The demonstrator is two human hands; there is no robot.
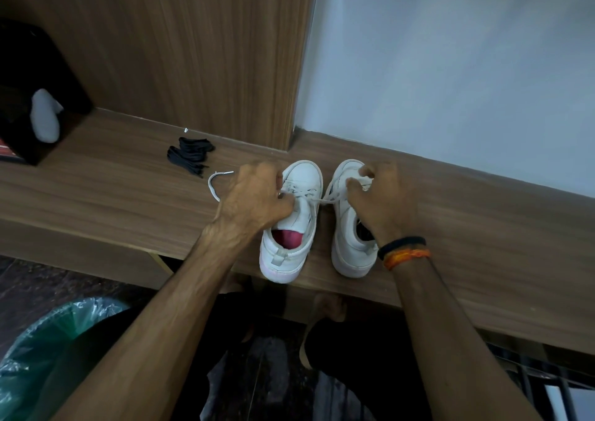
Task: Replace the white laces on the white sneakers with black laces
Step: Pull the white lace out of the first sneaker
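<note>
Two white sneakers stand side by side on a wooden ledge point(128, 195), toes toward the wall: the left sneaker point(289, 246) with a pink insole and the right sneaker point(351, 253). My left hand point(254, 198) grips the white lace point(214, 185) of the left sneaker, and its free end loops out to the left. My right hand point(383, 201) pinches the other end of that lace, stretched across over the right sneaker. A bundle of black laces point(190, 155) lies on the ledge behind and to the left.
A dark box point(29, 76) with a white object point(45, 117) stands at the far left of the ledge. A wooden panel point(193, 50) and a white wall point(450, 66) rise behind. A bin with a green liner point(42, 349) sits on the floor at lower left.
</note>
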